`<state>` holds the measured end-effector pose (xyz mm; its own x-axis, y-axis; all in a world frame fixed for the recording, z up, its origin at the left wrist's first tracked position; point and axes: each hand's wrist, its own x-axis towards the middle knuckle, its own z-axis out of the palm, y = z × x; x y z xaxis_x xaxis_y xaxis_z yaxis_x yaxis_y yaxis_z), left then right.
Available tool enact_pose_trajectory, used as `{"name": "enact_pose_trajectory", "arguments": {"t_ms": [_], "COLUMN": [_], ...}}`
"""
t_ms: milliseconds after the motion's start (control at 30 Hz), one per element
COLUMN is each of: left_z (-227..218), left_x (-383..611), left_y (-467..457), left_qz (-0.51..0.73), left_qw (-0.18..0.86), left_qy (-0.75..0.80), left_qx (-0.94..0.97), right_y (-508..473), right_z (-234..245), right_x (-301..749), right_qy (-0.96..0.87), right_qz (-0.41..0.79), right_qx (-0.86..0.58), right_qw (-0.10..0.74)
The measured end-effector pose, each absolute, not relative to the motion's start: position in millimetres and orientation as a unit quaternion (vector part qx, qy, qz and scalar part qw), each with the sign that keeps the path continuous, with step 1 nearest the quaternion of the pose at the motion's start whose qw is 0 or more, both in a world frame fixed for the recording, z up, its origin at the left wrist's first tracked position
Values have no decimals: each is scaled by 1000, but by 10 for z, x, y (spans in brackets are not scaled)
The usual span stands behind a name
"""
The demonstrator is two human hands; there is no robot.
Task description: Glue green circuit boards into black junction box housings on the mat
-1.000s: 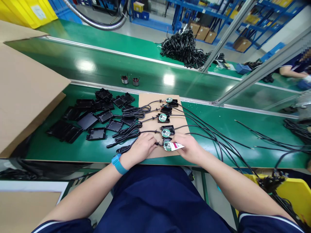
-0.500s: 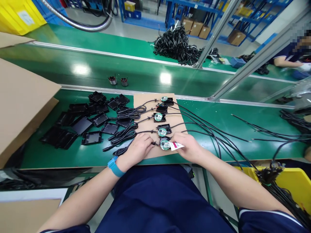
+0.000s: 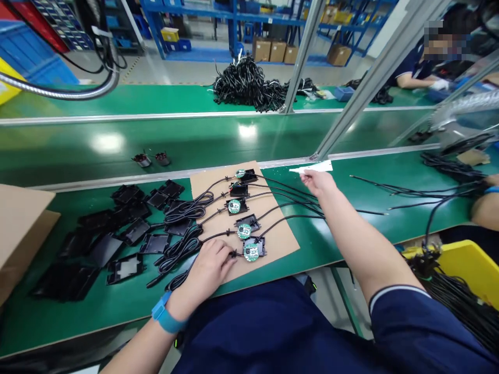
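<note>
Now our right hand (image 3: 316, 182), fingers pinched on the white tube (image 3: 323, 166), carries it to the far side of the table (image 3: 390, 170), apparently done with the nearest circuit board (image 3: 251, 252), while our left hand (image 3: 210, 266) curls at its cable (image 3: 238, 254), grip unclear.

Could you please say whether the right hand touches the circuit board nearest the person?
Apart: the head view shows cardboard and tabletop between right hand and board.

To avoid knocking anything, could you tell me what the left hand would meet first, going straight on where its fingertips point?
The left hand would probably meet the black cable collar first, then the nearest green board; depth is unclear.
</note>
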<state>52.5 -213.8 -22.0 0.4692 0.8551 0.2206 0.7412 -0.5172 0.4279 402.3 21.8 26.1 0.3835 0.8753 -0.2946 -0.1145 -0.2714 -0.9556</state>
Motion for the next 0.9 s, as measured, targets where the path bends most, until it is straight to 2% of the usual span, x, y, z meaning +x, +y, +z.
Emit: {"name": "enact_pose_trajectory", "arguments": {"t_ms": [200, 300, 367, 433, 533, 633, 900], "left_z": [-117, -114, -130, -145, -137, -100, -72], "left_x": [547, 560, 572, 587, 610, 624, 657], "left_y": [-2142, -2126, -2105, -2084, -2066, -2070, -2154], "left_qz": [173, 173, 173, 170, 161, 166, 197], "left_qw": [153, 162, 165, 165, 169, 183, 229], "left_qy": [483, 481, 474, 470, 467, 462, 451], "left_qx": [845, 844, 847, 850, 853, 852, 840], "right_y": [821, 740, 461, -2, -836, -1421, -1458], "right_z": [35, 16, 36, 67, 79, -4, -295], "right_x": [4221, 4279, 4237, 4109, 3826, 3588, 3483], "right_qy": [-269, -297, -381, -562, -819, -893, -888], "right_qz": [397, 354, 295, 218, 233, 227, 186], "right_qx": [-729, -757, -750, -676, -437, -332, -354], "right_qw": [489, 463, 454, 423, 290, 202, 229]}}
